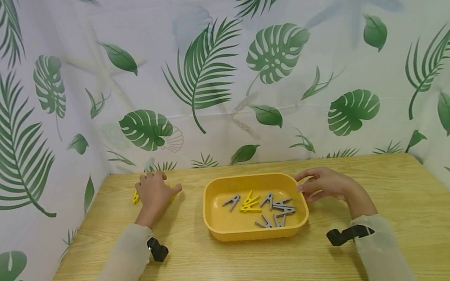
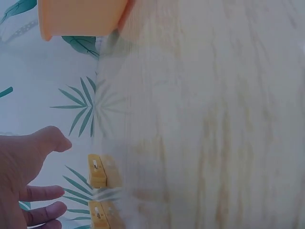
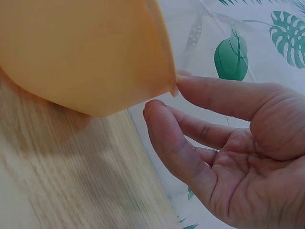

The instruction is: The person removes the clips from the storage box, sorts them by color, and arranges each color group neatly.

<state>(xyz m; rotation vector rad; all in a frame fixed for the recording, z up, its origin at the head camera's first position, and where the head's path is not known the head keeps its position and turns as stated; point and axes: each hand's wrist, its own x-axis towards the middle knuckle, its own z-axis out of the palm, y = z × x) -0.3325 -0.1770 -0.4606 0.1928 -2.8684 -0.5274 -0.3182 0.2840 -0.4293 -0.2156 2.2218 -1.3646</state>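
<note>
My left hand [image 1: 154, 193] hovers over yellow clothespins [image 1: 135, 197] at the table's far left, partly covering them. The left wrist view shows its thumb and fingers spread, with two yellow clothespins [image 2: 97, 171] apart from the fingertips. A yellow plastic basin [image 1: 257, 234] stands mid-table. Several grey clothespins [image 1: 284, 209] and a few yellow clothespins [image 1: 251, 209] lie inside it. At the basin's right end is my right hand [image 1: 327, 183], its fingers loosely bent. In the right wrist view, one fingertip touches the corner of the rim [image 3: 167, 52], while another digit sits just below it.
The light wooden table [image 1: 182, 277] reaches back to a white curtain [image 1: 223, 126] printed with green leaves, which also runs along both sides. A black wrist camera [image 1: 157, 249] is strapped at the left wrist, and another black camera [image 1: 348, 235] at the right wrist.
</note>
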